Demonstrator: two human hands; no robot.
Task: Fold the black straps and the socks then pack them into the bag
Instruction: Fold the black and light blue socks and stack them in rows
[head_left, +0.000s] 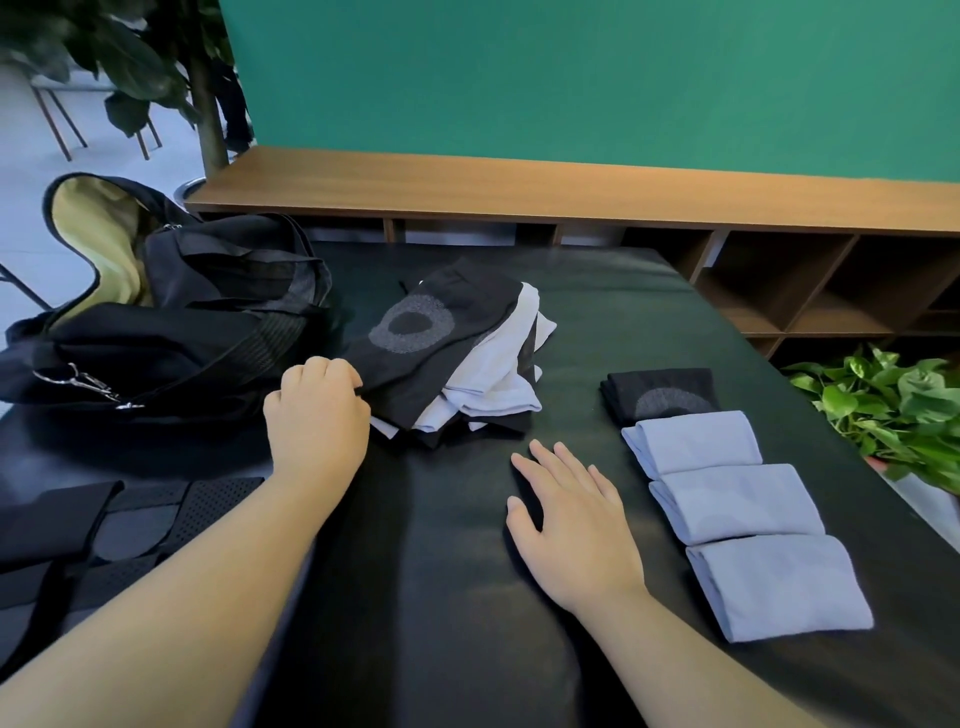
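Note:
A loose pile of black and white socks (467, 364) lies mid-table. My left hand (317, 410) grips the near-left edge of the top black sock (415, 332), the one with a grey ring pattern. My right hand (571, 514) lies flat on the table with fingers spread, just right of the pile and holding nothing. To the right, a folded black sock (660, 397) and three folded light-blue socks (737, 501) form a row. The open black bag (156, 312) with a yellow lining sits at the far left. Black mesh straps (130, 525) lie at the near left.
The table (441, 597) is covered in dark cloth. A wooden shelf unit (571, 182) runs behind it under a green wall. A leafy pot plant (893, 410) stands off the right edge, and a tall plant (171, 67) at the back left.

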